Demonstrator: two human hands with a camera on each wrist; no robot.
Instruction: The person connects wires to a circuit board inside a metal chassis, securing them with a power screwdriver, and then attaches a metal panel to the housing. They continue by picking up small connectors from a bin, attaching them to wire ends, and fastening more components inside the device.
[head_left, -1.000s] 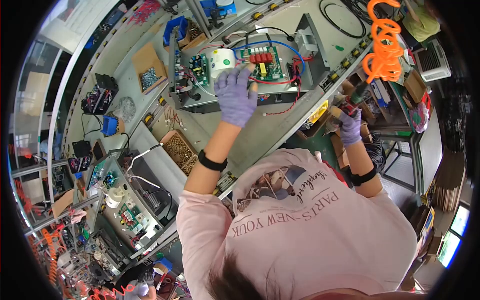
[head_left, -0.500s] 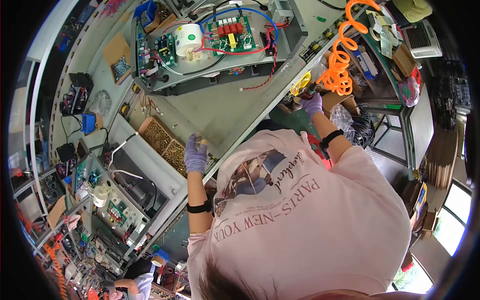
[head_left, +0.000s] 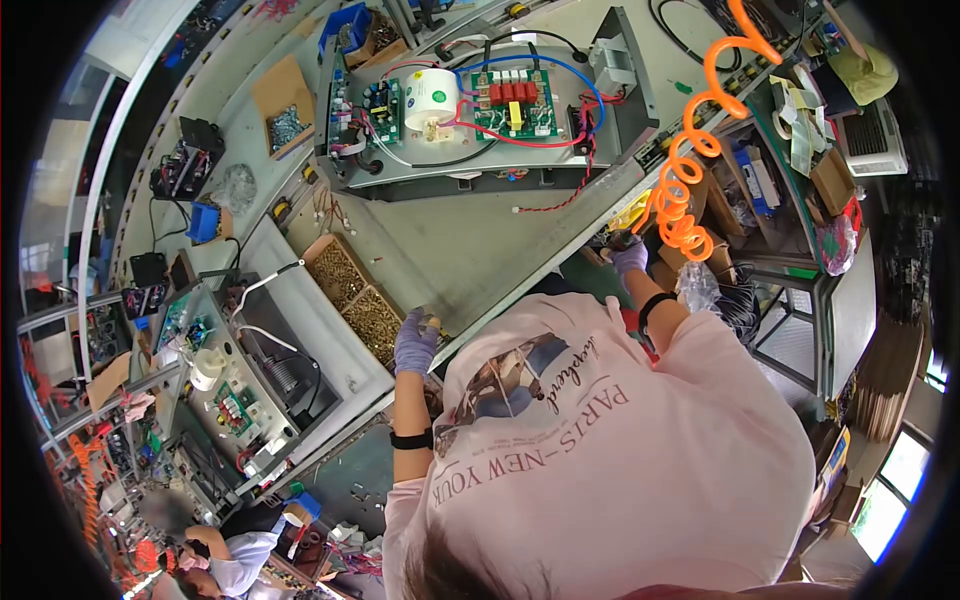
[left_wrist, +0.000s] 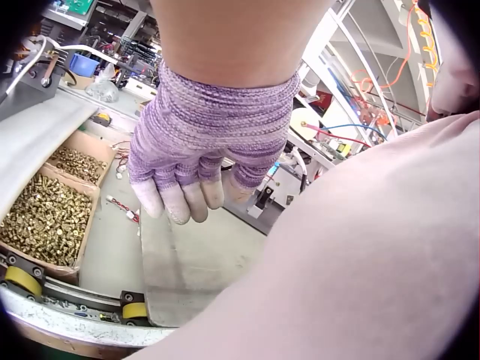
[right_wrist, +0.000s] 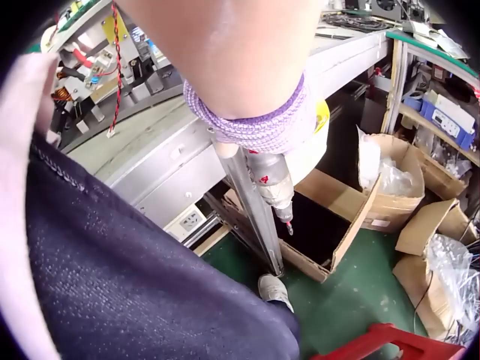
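Note:
My left hand (head_left: 415,342), in a purple knit glove with pale fingertips, hovers by the bench's near edge. Its fingers hang loosely with nothing visible in them, beside a cardboard box (left_wrist: 49,225) of brass-coloured fasteners. Below the bench edge, my gloved right hand (head_left: 629,258) grips a power screwdriver (right_wrist: 271,182), its bit pointing down. In the right wrist view most of that hand is hidden behind the wrist. An open metal chassis (head_left: 400,178) stands farther back on the bench, carrying a white cylinder (head_left: 432,98) and a green circuit board (head_left: 541,115).
An orange coiled hose (head_left: 690,190) hangs down near my right hand. Open cardboard boxes (right_wrist: 390,176) and a red frame (right_wrist: 390,341) stand on the floor. A second chassis (head_left: 235,400) lies at the left, and another person (head_left: 240,560) is at the lower left.
My left hand has left the chassis by the white cylinder and come back to the bench's near edge. My right hand has moved inward to the bench edge, still holding the power screwdriver.

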